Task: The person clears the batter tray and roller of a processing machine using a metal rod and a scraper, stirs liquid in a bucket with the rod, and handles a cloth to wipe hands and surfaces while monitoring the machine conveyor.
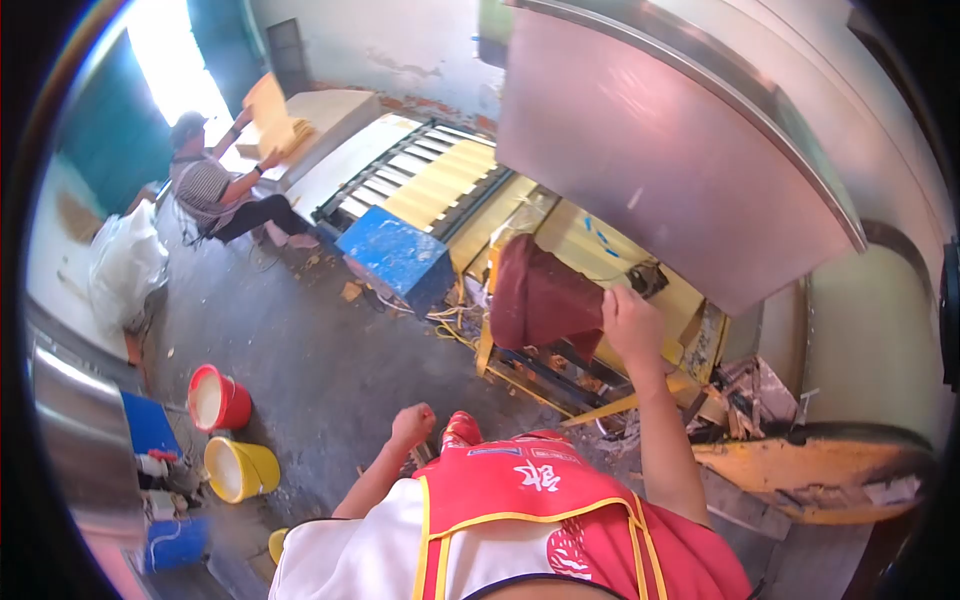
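Observation:
A dark maroon cloth (540,295) hangs over the yellow frame of the machine, its right edge pinched in my right hand (632,322). Low in front of my body, beside the red apron (540,478), my left hand (412,426) is curled closed; what it holds, if anything, is too small to make out. Behind the cloth lies the machine's yellow surface (575,240), with small blue marks on it. A large metal hood (650,150) slants above the machine.
A blue box (392,250) stands left of the cloth, beside a roller conveyor (375,185) carrying a yellow sheet. Another person (215,185) sits at the back left, holding sheets. Red (218,398) and yellow (242,470) buckets stand on the floor. Broken scraps (750,398) lie at the right.

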A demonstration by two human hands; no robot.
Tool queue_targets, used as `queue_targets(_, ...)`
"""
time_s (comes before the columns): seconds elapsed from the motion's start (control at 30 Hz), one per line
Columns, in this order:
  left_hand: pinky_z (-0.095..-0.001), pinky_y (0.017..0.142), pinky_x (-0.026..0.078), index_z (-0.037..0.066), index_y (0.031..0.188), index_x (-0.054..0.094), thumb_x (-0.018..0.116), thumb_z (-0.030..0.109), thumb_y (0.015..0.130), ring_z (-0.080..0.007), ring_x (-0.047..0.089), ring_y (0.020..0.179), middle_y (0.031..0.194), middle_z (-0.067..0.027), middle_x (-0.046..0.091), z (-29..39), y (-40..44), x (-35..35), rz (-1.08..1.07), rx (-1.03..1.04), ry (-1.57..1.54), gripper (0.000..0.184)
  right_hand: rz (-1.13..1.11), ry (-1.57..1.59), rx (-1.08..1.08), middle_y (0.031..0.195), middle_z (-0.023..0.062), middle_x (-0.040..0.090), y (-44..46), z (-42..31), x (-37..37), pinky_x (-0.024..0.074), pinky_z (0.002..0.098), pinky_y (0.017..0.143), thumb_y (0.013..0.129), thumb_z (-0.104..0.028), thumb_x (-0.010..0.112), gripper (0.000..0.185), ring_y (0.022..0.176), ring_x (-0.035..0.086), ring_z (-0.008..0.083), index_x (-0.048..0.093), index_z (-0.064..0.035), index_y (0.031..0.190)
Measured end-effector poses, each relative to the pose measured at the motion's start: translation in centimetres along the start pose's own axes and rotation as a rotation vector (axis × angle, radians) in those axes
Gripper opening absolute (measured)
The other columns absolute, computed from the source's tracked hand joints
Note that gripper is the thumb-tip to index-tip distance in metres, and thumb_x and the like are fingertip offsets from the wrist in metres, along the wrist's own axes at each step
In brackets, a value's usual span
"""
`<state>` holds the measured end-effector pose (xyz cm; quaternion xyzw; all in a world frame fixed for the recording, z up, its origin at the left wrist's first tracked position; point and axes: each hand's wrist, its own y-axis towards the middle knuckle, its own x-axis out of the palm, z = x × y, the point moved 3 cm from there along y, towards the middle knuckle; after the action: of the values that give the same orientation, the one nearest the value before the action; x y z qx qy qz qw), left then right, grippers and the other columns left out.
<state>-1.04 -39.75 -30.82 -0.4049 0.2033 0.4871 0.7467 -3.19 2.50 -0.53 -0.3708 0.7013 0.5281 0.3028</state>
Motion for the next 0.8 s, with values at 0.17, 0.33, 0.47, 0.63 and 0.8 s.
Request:
queue_targets(0.17,-0.0304,0.051,0.037,0.004,0.072,0.054,0.066,0.022,0.093,-0.0100,0.045,0.055,0.058,0.0025,0.047,11.1,2.7,-8.3,0.270,0.205,-0.488,0.030,0.000,-0.007,0.028,0.077,0.0154,0.068,0.1,-0.3,0.0,0.0533,0.0488,0.061,0.096,-0.026,0.052,0.022,0.068,0.066,0.0379,0.063,-0.0084,0.088)
queue_targets(0.33,-0.0347,0.098,0.046,0.001,0.095,0.061,0.060,0.004,0.090,-0.0192,0.059,0.114,0.122,-0.0126,0.062,27.6,-3.2,-19.4,0.467,0.681,-0.910,0.006,0.026,-0.024,0.053,0.075,0.0151,0.068,-0.1,-0.1,-0.3,0.0539,0.0470,0.061,0.095,-0.027,0.052,0.025,0.066,0.067,0.0358,0.062,-0.0071,0.085)
queue_targets(0.47,-0.0432,0.108,0.040,0.003,0.104,0.064,0.052,-0.003,0.087,-0.0297,0.053,0.126,0.142,-0.0192,0.049,30.2,-5.4,-27.4,0.767,1.041,-0.571,0.022,0.006,-0.014,0.044,0.074,0.0150,0.068,-0.2,-0.2,-0.3,0.0541,0.0454,0.060,0.095,-0.027,0.052,0.027,0.064,0.067,0.0338,0.063,-0.0062,0.082)
queue_targets(0.63,-0.0447,0.101,0.045,-0.005,0.102,0.061,0.051,0.016,0.096,-0.0270,0.057,0.113,0.122,-0.0189,0.059,31.0,-10.6,-36.2,0.903,1.422,-0.999,0.025,0.024,-0.030,0.066,0.070,0.0139,0.067,-0.4,-0.1,-0.7,0.0547,0.0446,0.059,0.094,-0.028,0.052,0.028,0.061,0.067,0.0336,0.064,-0.0065,0.081)
queue_targets(0.8,-0.0318,0.085,0.050,0.018,0.150,0.038,0.066,0.033,0.094,-0.0215,0.055,0.115,0.131,-0.0038,0.056,38.7,-22.7,-34.9,1.324,2.362,-0.449,0.065,0.057,-0.045,0.072,0.067,0.0130,0.067,-0.4,-0.3,-0.6,0.0550,0.0445,0.057,0.093,-0.027,0.053,0.027,0.059,0.067,0.0326,0.065,-0.0069,0.079)
